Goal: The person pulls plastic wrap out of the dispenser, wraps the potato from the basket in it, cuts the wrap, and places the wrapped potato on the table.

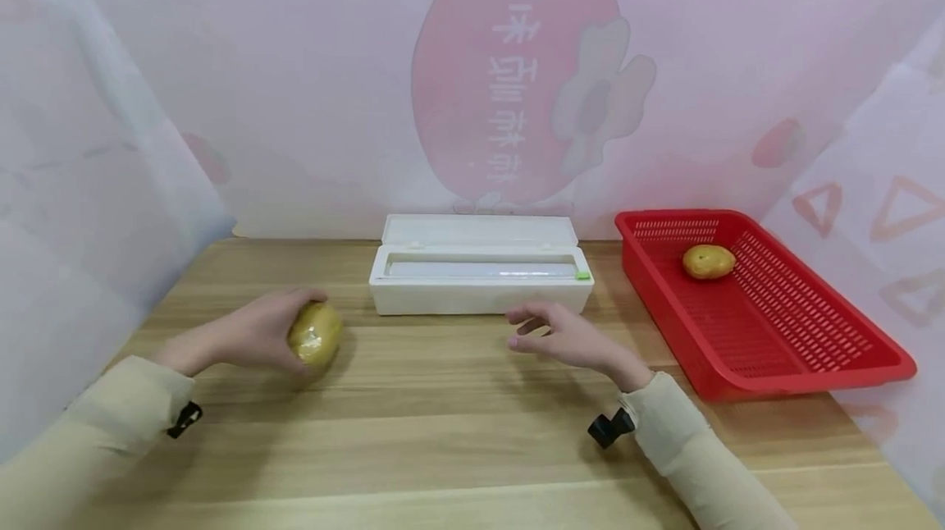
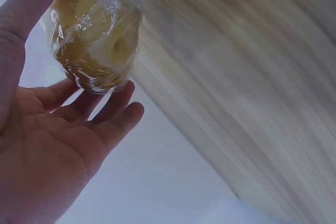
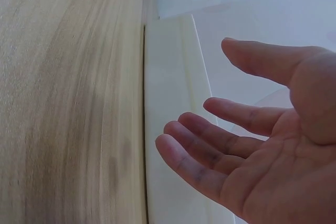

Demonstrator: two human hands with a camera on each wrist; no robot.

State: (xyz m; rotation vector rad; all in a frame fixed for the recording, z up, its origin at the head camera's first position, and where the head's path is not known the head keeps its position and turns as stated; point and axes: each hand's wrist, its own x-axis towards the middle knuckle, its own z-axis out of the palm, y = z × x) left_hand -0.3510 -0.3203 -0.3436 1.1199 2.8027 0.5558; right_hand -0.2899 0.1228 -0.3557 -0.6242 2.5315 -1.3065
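- The left hand (image 1: 258,333) pinches 1 potato (image 1: 316,337) between its thumb and fingertips; clear plastic film (image 2: 102,30) covers this potato, wrinkled and shiny.
- That potato is over the left part of the wooden table (image 1: 443,431), in front and to the left of the white box; whether it touches the wood, I cannot tell.
- The right hand (image 1: 561,337) holds nothing; its fingers are spread apart and slightly bent, just in front of the box's right end.
- The white box (image 1: 480,299) stands near the table's back edge with its lid (image 1: 480,229) raised; a pale roll (image 1: 480,269) lies inside, and a small green piece (image 1: 582,276) sits at the right end of the opening.
- To the right is a red basket (image 1: 668,317) with slotted walls; 1 more potato (image 1: 709,262) lies in its far part.
- Behind hangs a pink patterned sheet (image 1: 332,87).
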